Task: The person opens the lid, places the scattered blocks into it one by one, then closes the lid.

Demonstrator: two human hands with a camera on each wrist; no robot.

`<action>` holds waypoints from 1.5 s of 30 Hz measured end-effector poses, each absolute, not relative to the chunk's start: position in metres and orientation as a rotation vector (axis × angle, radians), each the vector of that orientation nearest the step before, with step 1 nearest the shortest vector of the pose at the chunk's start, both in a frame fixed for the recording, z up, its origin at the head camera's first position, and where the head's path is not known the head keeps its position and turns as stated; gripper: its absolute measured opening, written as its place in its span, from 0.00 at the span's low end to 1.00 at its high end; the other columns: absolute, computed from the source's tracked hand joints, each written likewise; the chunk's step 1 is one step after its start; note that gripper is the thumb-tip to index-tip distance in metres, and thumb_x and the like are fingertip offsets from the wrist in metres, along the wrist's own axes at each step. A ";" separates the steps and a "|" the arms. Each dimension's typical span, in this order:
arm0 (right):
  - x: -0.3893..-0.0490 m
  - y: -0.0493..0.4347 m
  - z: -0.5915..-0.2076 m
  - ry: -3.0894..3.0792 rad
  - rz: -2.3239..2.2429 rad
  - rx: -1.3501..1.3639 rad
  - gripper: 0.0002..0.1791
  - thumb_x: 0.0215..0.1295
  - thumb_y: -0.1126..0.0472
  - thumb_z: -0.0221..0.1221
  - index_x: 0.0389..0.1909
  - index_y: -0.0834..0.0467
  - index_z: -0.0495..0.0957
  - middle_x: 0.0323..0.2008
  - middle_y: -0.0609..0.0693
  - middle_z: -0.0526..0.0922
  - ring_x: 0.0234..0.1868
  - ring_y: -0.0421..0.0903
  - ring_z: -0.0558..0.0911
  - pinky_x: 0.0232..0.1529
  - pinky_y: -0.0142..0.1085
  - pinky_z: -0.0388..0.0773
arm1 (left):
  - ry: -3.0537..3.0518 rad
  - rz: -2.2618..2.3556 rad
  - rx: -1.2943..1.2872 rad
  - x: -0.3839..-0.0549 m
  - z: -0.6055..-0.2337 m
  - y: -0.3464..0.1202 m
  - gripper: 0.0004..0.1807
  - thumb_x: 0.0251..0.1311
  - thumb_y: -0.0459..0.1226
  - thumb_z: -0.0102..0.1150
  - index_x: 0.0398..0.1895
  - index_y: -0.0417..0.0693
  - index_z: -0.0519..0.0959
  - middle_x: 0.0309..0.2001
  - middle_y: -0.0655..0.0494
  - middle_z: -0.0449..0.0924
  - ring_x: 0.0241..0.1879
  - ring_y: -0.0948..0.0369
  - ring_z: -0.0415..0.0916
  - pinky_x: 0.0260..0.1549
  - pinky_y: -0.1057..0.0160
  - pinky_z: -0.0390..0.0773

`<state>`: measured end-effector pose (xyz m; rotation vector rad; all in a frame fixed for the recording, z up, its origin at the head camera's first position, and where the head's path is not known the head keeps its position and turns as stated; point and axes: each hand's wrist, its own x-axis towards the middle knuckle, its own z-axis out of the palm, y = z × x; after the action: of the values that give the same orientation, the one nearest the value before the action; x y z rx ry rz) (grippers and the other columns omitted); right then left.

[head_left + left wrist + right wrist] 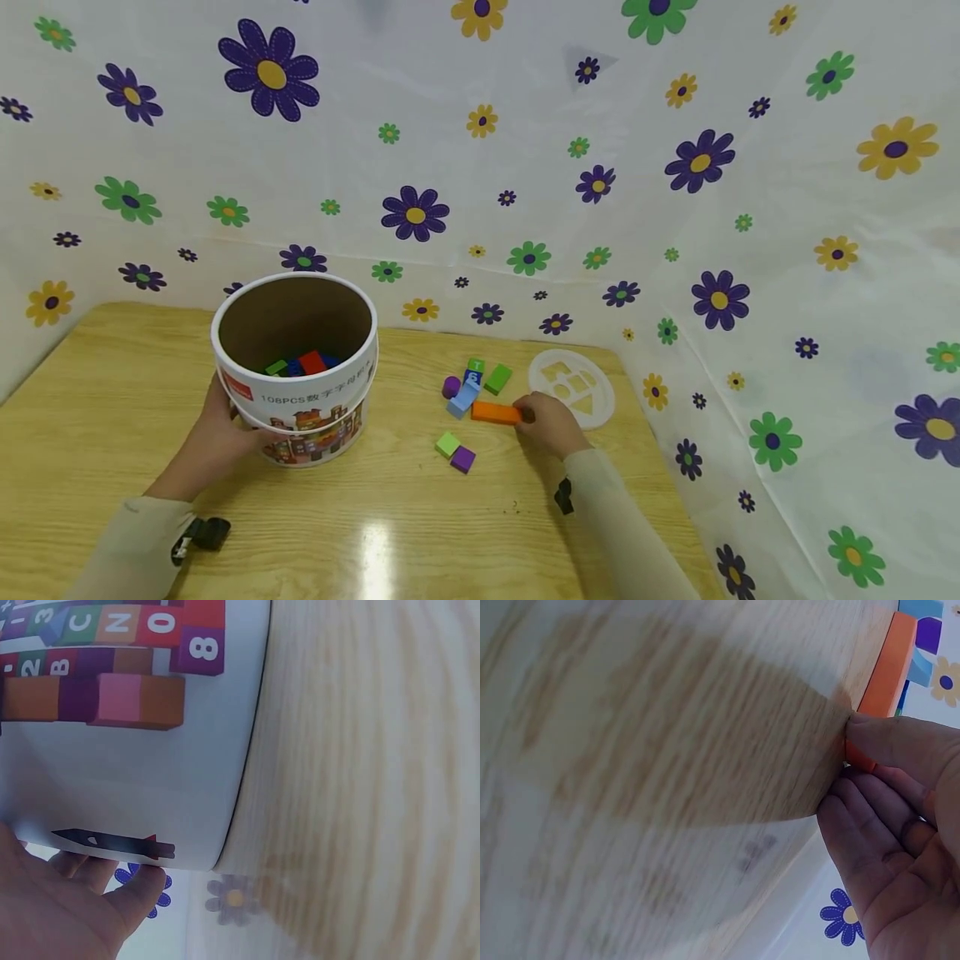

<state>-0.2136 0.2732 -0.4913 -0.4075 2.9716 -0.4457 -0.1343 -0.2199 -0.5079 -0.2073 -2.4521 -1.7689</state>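
Observation:
A white bucket [300,429] with printed block pictures stands on the table at left, holding several coloured blocks, a red block [312,362] among them. My left hand [228,437] grips its near left side, the thumb across the front by the handle; the left wrist view shows the fingers [139,896] against the bucket's wall. My right hand [551,423] pinches the right end of a long orange block [495,412], which lies close beside a light blue block [463,400]. In the right wrist view, the thumb is at the end of the orange block [889,671].
Behind the orange block are a purple cylinder [451,387], a blue block [472,377] with a number and green blocks [498,379]. Nearer lie a lime block [447,444] and a purple block [462,459]. A white cut-out plate [538,367] rests by the flowered sheet [720,242].

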 end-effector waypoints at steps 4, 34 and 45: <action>-0.216 0.271 -0.490 2.986 -0.423 -0.416 0.15 0.63 0.61 0.72 0.51 0.59 0.87 0.41 0.48 0.84 0.40 0.44 0.81 0.52 0.44 0.83 | -2.458 -1.747 -0.199 -0.131 -0.506 -0.221 0.69 0.54 0.35 0.79 0.83 0.67 0.33 0.78 0.38 0.44 0.75 0.27 0.46 0.62 0.16 0.53; -0.206 0.280 -0.498 2.991 -0.555 -0.431 0.17 0.63 0.62 0.71 0.52 0.60 0.86 0.43 0.50 0.85 0.45 0.48 0.84 0.54 0.46 0.84 | -2.435 -1.791 -0.206 -0.132 -0.512 -0.218 0.69 0.55 0.34 0.78 0.83 0.66 0.32 0.79 0.39 0.44 0.77 0.29 0.43 0.66 0.18 0.47; -0.204 0.282 -0.497 2.988 -0.561 -0.428 0.17 0.64 0.62 0.71 0.53 0.59 0.86 0.44 0.50 0.85 0.46 0.47 0.84 0.55 0.45 0.84 | -2.457 -1.763 -0.201 -0.133 -0.514 -0.219 0.68 0.56 0.35 0.78 0.83 0.69 0.32 0.79 0.41 0.44 0.77 0.31 0.45 0.65 0.18 0.50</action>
<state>-0.2043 0.2815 -0.4974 -0.4280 2.9881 -0.5607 -0.1328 -0.2187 -0.5140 -0.2005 -2.4565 -1.7628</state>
